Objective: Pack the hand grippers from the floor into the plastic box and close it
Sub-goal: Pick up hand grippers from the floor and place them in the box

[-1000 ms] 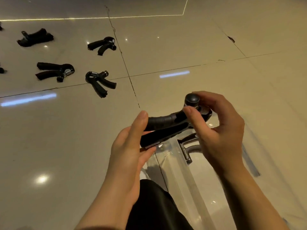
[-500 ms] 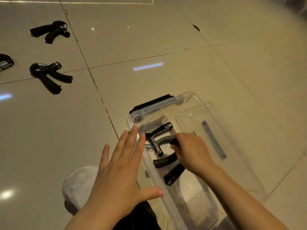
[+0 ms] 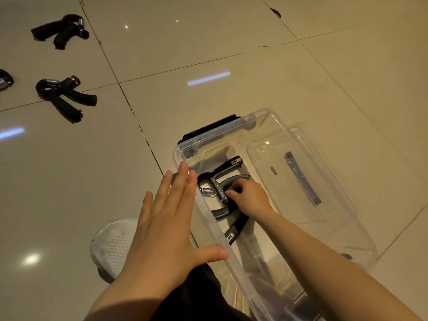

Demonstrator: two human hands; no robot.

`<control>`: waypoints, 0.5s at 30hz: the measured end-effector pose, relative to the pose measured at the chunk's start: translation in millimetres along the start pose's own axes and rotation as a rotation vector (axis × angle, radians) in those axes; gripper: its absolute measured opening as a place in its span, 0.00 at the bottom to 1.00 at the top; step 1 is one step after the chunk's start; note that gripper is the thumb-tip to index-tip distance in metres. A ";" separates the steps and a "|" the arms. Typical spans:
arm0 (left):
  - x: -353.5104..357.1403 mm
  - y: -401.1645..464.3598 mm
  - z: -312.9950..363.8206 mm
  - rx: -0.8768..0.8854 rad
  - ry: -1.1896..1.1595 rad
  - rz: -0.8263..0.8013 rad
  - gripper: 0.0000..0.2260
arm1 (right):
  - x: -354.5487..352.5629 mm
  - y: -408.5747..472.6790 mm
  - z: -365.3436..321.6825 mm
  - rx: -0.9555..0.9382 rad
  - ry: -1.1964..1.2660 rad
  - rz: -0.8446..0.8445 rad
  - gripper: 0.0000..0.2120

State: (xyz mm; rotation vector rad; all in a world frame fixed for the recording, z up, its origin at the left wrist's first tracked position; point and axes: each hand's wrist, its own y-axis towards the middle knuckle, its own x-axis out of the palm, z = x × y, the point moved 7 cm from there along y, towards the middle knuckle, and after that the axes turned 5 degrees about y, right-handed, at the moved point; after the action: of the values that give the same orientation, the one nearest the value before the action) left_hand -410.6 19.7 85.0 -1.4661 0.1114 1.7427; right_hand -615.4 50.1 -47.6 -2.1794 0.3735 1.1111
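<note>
A clear plastic box [image 3: 254, 117] stands open on the tiled floor, a black latch [image 3: 208, 128] at its far end. Inside lie a grey hand gripper with a spring [image 3: 220, 179] and a black hand gripper [image 3: 236, 225] whose two handles point toward me. My right hand [image 3: 250, 198] is down in the box, fingers curled on the black gripper's top end, which they hide. My left hand [image 3: 171, 223] is spread flat with straight fingers over the box's left rim and holds nothing. Two more black grippers [image 3: 62, 98] [image 3: 60, 31] lie on the floor at far left.
The clear lid [image 3: 324, 181] with a grey strip lies along the box's right side. Part of another gripper [image 3: 4, 79] shows at the left edge. My white shoe [image 3: 113, 246] and dark trouser leg [image 3: 196, 293] are just left of the box.
A second ago both hands held the black gripper above the box. My right hand has lowered it into the box, and my left hand has let go and spread open.
</note>
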 end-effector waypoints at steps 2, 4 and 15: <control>-0.3 0.4 0.8 0.005 0.000 0.012 0.57 | -0.1 0.9 4.3 0.059 0.066 0.020 0.09; -0.4 -0.6 0.7 0.005 -0.005 0.008 0.57 | -2.4 0.6 4.4 0.076 0.111 0.022 0.09; 1.3 -0.5 -1.5 -0.001 -0.032 0.025 0.57 | -13.8 -21.0 24.4 -0.091 -0.496 -0.308 0.20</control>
State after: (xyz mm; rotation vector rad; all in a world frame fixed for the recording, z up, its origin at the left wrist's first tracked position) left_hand -409.1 19.9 83.7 -1.4428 0.1123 1.7859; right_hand -627.8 81.5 -38.1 -1.8652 -0.2277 1.4485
